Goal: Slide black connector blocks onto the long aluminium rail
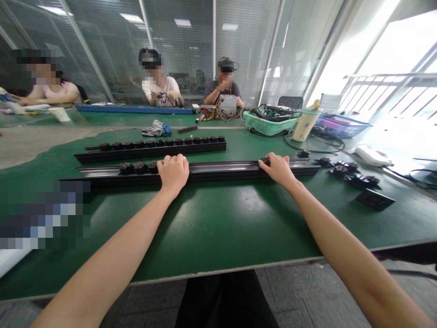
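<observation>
A long black metal rail (221, 167) lies across the green table in front of me. My left hand (174, 172) is closed around the rail near its middle, just right of a few black socket modules (140, 168) seated in the channel. Toward the rail's right end, my right hand (278, 168) has its fingers closed on another black socket module (265, 161), which sits at the channel and is partly covered by my fingers. Behind, a second black rail (153, 152) carries a row of several similar modules.
Loose black modules (339, 169) and a black panel piece (375, 199) lie at the right. Farther back stand a green basket (269, 122) of cables, a tumbler (305, 124) and a blue basket (344, 125). Gloves (156, 129) lie behind the rails. Several people sit across the table.
</observation>
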Action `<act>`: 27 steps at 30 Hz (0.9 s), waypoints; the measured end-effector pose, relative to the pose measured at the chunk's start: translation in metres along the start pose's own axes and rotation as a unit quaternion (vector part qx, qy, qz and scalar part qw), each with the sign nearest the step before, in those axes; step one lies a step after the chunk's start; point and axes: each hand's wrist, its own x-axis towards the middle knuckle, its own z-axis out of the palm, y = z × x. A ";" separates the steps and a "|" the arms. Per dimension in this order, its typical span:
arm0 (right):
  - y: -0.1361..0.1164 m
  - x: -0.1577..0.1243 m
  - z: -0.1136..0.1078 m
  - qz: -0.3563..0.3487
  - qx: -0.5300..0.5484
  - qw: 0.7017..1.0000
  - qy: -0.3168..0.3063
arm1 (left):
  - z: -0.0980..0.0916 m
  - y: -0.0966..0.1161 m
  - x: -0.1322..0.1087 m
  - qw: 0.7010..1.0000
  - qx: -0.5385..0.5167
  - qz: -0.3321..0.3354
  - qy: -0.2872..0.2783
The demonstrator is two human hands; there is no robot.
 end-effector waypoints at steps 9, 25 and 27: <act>0.003 0.001 -0.003 0.015 0.007 1.000 -0.004 | 0.000 0.001 0.000 1.000 -0.020 -0.010 -0.007; 0.003 0.001 -0.004 0.026 0.017 1.000 0.005 | -0.002 0.000 -0.002 1.000 -0.010 -0.001 -0.011; 0.004 0.001 -0.004 0.026 0.016 1.000 0.008 | -0.002 0.000 -0.002 1.000 -0.014 -0.001 -0.011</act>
